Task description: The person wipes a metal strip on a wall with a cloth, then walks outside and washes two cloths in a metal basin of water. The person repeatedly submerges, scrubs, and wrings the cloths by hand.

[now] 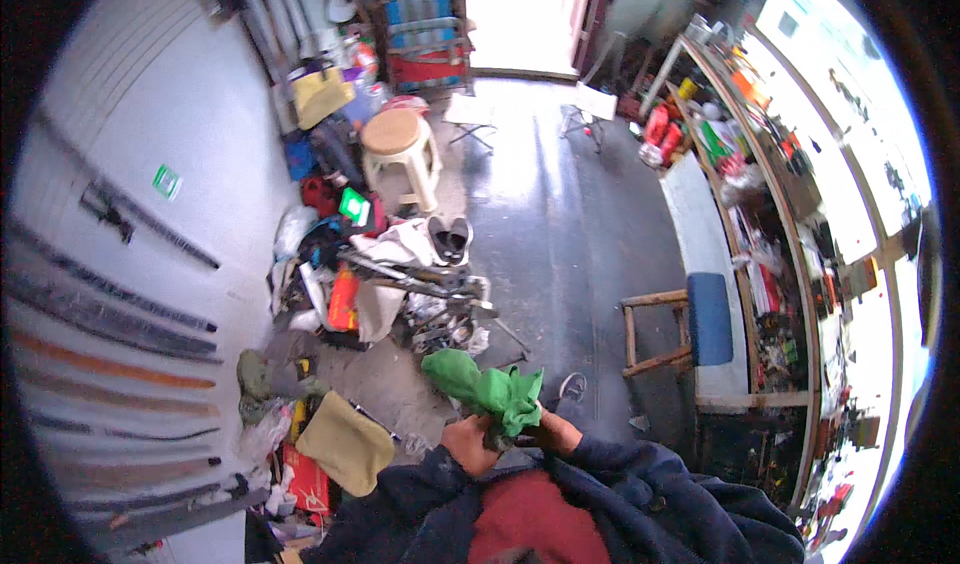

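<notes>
Close to my chest I hold a bunched piece of bright green fabric (490, 389), with one end sticking out to the far left and loose folds on the right. My left hand (468, 446) is closed on its lower end, where something small and dark shows near the fingers. My right hand (556, 434) grips the lower right folds; its fingertips are partly hidden behind the fabric. What lies inside the folds cannot be seen.
On the left, a heap of metal rods (410, 276), bags and a pair of shoes (449, 236) lies beside a round stool (395, 139). To the right, a wooden stool with a blue seat (711, 319) stands against a cluttered workbench (775, 174). A bright doorway (525, 19) opens ahead.
</notes>
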Demonstrator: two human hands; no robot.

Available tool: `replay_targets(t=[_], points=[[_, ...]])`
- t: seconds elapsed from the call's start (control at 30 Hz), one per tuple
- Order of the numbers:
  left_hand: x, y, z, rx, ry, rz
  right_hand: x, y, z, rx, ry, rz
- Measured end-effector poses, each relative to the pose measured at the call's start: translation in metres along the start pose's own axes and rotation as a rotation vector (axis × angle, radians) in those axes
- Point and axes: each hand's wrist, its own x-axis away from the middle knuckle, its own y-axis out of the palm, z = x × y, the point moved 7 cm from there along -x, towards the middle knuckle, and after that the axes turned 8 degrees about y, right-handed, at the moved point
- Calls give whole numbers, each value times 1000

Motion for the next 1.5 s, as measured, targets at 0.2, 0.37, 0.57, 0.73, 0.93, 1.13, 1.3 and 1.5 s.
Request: replay_targets(t=[0.2, 0.37, 0.57, 0.73, 0.93, 1.13, 1.3, 1.5], points=[[-154, 79, 80, 66, 226, -166, 72, -119, -99, -122, -227, -63], [-261, 139, 147, -187, 241, -260, 117, -247, -163, -70, -379, 204], [-359, 148, 191, 98, 238, -84, 160, -323, -224, -227, -639, 333], [-423, 156, 180, 231, 198, -78, 168, -347, -265, -199, -661, 380], [-513, 177, 135, 480, 77, -32, 162, -383, -339, -158, -668, 445], [-653, 157, 42, 773, -35, 335, 124, -437, -473, -276, -808, 563], [-770, 118, -46, 1380, -608, 565, 97, -476, -601, -421, -908, 643], [-910, 66, -47, 1567, -481, 556, 58, -487, -732, -268, -1085, 614]])
